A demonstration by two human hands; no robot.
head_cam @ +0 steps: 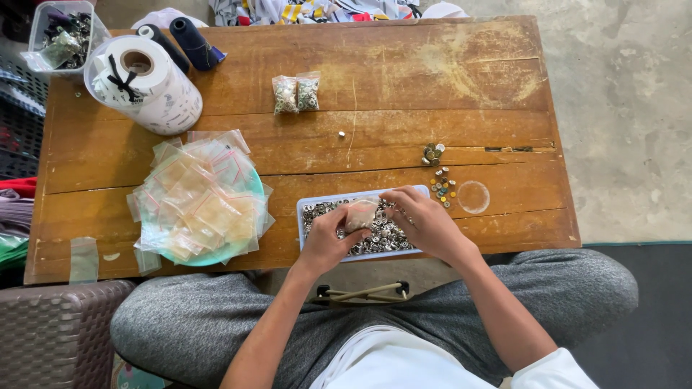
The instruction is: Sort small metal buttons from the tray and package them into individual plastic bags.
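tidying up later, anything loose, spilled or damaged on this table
One small metal piece lies alone mid-table, away from the tray of metal rings. A few loose pieces sit scattered right of the tray. The wooden table is cracked and worn.

paper roll [148, 85] | thread spools [189, 42] | empty bags on teal plate [200, 203] | two filled bags [296, 93] | loose buttons [440, 180]

Worn, scratched matt wooden table [404, 94], shiny metal rings [382, 238] in pale plastic tray [326, 199], glossy clear plastic bags [198, 202].
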